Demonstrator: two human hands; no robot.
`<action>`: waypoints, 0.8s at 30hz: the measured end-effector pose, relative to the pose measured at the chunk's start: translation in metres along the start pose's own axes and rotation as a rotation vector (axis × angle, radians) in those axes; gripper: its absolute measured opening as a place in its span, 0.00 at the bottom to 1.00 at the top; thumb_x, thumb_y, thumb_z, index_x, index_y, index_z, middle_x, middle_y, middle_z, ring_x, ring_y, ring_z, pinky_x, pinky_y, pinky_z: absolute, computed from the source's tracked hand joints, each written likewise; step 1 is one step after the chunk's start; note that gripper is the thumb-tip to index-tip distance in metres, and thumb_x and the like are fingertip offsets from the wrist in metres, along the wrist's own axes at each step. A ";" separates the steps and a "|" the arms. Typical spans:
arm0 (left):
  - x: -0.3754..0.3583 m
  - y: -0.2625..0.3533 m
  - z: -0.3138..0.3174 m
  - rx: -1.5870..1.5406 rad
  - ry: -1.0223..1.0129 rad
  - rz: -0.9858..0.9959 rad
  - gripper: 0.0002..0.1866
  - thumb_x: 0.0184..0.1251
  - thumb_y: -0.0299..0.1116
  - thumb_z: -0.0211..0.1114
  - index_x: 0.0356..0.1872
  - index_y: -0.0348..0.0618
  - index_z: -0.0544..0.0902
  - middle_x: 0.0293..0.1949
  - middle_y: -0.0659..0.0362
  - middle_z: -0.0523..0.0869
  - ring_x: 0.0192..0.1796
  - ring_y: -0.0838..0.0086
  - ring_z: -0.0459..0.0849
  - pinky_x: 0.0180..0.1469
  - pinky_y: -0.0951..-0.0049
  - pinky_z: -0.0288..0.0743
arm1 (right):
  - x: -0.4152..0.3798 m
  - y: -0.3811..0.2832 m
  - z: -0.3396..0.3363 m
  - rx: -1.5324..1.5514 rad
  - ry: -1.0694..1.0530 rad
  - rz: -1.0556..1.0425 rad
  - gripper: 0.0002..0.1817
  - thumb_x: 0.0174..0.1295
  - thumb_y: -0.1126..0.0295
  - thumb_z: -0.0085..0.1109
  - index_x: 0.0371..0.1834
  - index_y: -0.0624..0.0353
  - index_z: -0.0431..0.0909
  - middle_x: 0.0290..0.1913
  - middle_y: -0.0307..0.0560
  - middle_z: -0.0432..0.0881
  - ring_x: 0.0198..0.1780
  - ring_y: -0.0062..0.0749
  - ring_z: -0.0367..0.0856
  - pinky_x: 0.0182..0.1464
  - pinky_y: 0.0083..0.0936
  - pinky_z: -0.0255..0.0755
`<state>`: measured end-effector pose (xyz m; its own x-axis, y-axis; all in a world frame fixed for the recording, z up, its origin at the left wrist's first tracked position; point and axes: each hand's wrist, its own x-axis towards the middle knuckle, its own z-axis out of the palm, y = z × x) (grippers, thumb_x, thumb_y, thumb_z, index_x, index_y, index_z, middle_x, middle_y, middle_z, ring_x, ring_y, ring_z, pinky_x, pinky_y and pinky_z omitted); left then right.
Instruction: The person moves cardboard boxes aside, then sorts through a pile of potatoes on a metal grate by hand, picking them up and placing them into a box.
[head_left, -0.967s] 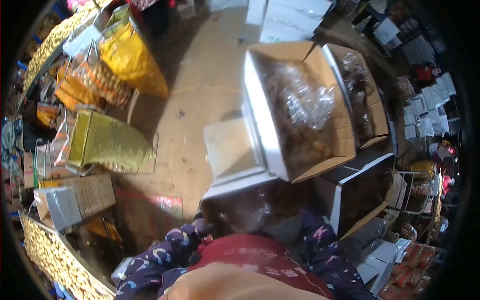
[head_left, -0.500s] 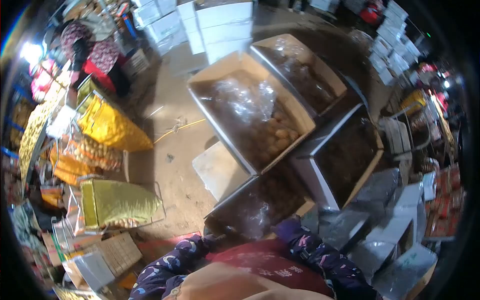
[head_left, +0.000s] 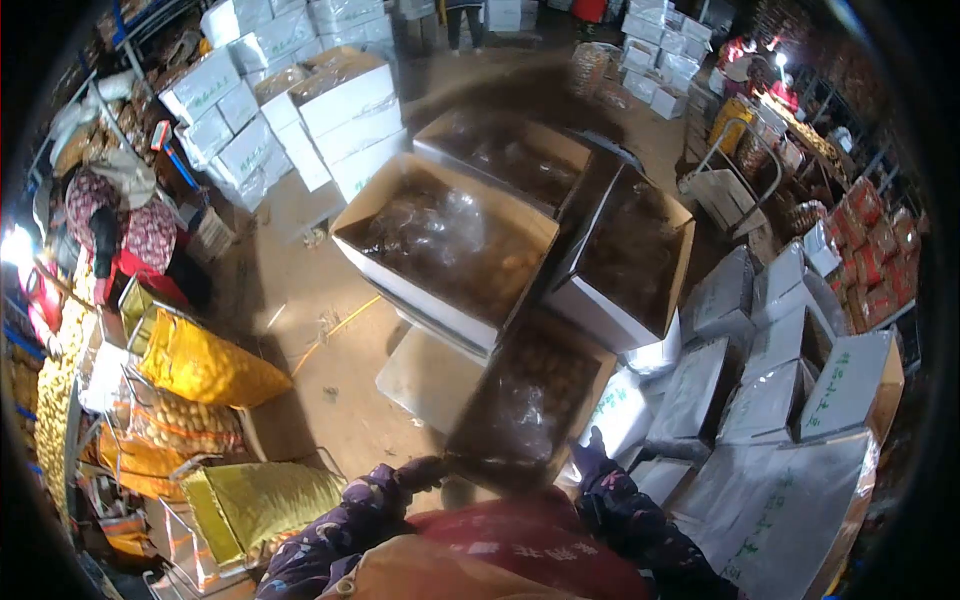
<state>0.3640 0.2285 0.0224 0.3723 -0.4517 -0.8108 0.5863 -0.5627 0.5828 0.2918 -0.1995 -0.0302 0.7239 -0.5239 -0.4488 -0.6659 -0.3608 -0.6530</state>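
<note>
A carton of potatoes [head_left: 530, 390], partly covered by clear plastic film, is directly in front of me. My left hand [head_left: 424, 472], in a dark glove, grips its near left side; the fingertips are dim against the carton. On the opposite side my right hand [head_left: 590, 455], in a purple glove, holds the carton with the thumb pointing up and the other fingers mostly hidden. Just beyond is a larger open carton [head_left: 400, 265] with potatoes under plastic film. Another open carton [head_left: 630, 250] stands to the right, its inside in shadow.
A further open carton [head_left: 510, 150] is behind these. White cartons [head_left: 690, 390] crowd the right, and stacked boxes [head_left: 350, 120] stand at the back. On the left are a yellow sack [head_left: 205, 360], an olive sack [head_left: 260, 500] and a person [head_left: 125, 215] beside heaped potatoes. A hand cart [head_left: 735, 185] stands right.
My view has swung, so the cartons on the right show more fully. Both hands remain beside the near carton, whose angle in view has turned; the right thumb now shows raised.
</note>
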 end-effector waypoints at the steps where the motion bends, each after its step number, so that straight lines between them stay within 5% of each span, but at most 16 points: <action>1: -0.011 0.014 -0.008 0.052 0.107 0.115 0.21 0.76 0.49 0.62 0.58 0.45 0.82 0.44 0.59 0.88 0.41 0.71 0.88 0.38 0.67 0.83 | -0.012 -0.009 -0.005 0.196 -0.137 0.105 0.47 0.61 0.54 0.72 0.78 0.60 0.58 0.65 0.59 0.73 0.61 0.50 0.76 0.60 0.43 0.76; 4: -0.037 0.076 -0.033 0.138 0.488 0.321 0.27 0.70 0.48 0.70 0.62 0.42 0.80 0.41 0.53 0.89 0.40 0.67 0.86 0.41 0.64 0.82 | -0.050 -0.108 -0.031 0.169 -0.310 0.359 0.25 0.69 0.57 0.64 0.63 0.56 0.70 0.57 0.45 0.78 0.54 0.43 0.79 0.48 0.39 0.80; 8: -0.051 0.172 -0.087 0.767 0.985 0.894 0.34 0.66 0.43 0.70 0.71 0.44 0.72 0.66 0.41 0.76 0.68 0.46 0.75 0.67 0.48 0.72 | -0.028 -0.103 -0.023 0.152 -0.409 0.390 0.25 0.69 0.57 0.64 0.63 0.56 0.70 0.57 0.45 0.78 0.54 0.43 0.79 0.48 0.39 0.79; 10: -0.052 0.214 -0.111 1.075 1.114 0.856 0.41 0.60 0.42 0.74 0.74 0.43 0.66 0.72 0.42 0.69 0.74 0.45 0.66 0.75 0.48 0.62 | -0.021 -0.094 -0.021 0.166 -0.423 0.393 0.24 0.69 0.57 0.64 0.62 0.56 0.70 0.57 0.45 0.78 0.54 0.43 0.79 0.48 0.39 0.79; 14: -0.046 0.282 -0.138 1.389 1.090 0.691 0.50 0.57 0.46 0.75 0.80 0.50 0.59 0.77 0.46 0.61 0.78 0.42 0.58 0.78 0.49 0.55 | -0.017 -0.087 -0.018 0.203 -0.418 0.410 0.24 0.69 0.57 0.64 0.62 0.56 0.70 0.57 0.45 0.78 0.54 0.43 0.79 0.48 0.39 0.79; 17: -0.007 0.295 -0.167 1.358 0.988 0.810 0.41 0.51 0.49 0.76 0.70 0.55 0.75 0.73 0.51 0.72 0.80 0.47 0.57 0.79 0.41 0.46 | -0.015 -0.087 -0.014 0.246 -0.387 0.406 0.24 0.69 0.57 0.64 0.62 0.56 0.70 0.56 0.45 0.78 0.54 0.43 0.79 0.48 0.39 0.79; 20: 0.037 0.302 -0.189 1.378 0.660 0.801 0.28 0.48 0.49 0.77 0.54 0.59 0.87 0.64 0.57 0.82 0.79 0.50 0.60 0.78 0.39 0.46 | -0.020 -0.089 -0.011 0.298 -0.333 0.392 0.24 0.69 0.57 0.64 0.62 0.56 0.70 0.56 0.45 0.78 0.54 0.43 0.79 0.49 0.39 0.79; 21: 0.027 0.308 -0.175 1.377 0.783 0.762 0.15 0.46 0.46 0.78 0.37 0.61 0.91 0.56 0.61 0.88 0.73 0.54 0.69 0.74 0.42 0.53 | -0.021 -0.087 -0.008 0.316 -0.318 0.389 0.24 0.69 0.57 0.64 0.62 0.56 0.70 0.56 0.45 0.78 0.54 0.43 0.79 0.49 0.39 0.79; 24: 0.061 0.291 -0.208 1.188 0.661 0.818 0.11 0.48 0.44 0.77 0.36 0.63 0.91 0.53 0.62 0.89 0.65 0.57 0.77 0.69 0.46 0.59 | -0.026 -0.096 -0.008 0.356 -0.289 0.392 0.24 0.69 0.57 0.64 0.62 0.56 0.71 0.56 0.45 0.78 0.54 0.43 0.79 0.49 0.39 0.79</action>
<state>0.7068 0.1815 0.1310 0.7115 -0.7018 0.0346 -0.6756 -0.6698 0.3081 0.3356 -0.1573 0.0484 0.4891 -0.3169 -0.8126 -0.8282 0.1236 -0.5467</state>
